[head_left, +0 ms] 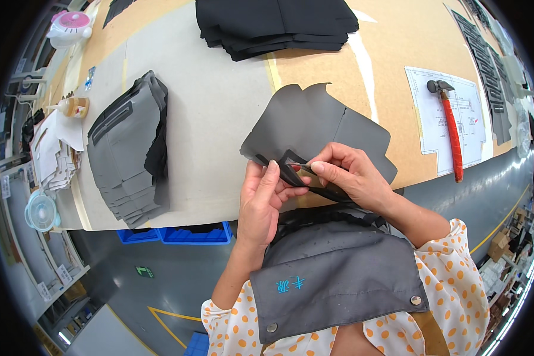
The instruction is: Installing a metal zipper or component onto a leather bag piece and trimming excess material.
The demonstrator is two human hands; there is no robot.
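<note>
A dark grey sheet panel [314, 121] with a wavy far edge lies spread at the table's near edge. Its near side is folded up, showing a black strip [290, 175] and a bit of tan lining. My left hand [264, 199] pinches this folded part between thumb and fingers. Close by on the right, my right hand [353, 176] grips the same fold, its thumb pressed on the edge. Something small and red shows between the hands, too little to name. My fingers hide part of the fold.
Stacked grey panels [127, 148] lie to the left, and black panels [273, 24] at the back. A red-handled hammer [452, 130] rests on a printed paper sheet [418, 89] at right. A glue bottle [74, 107] stands far left; blue bins [196, 236] sit below the table edge [184, 221].
</note>
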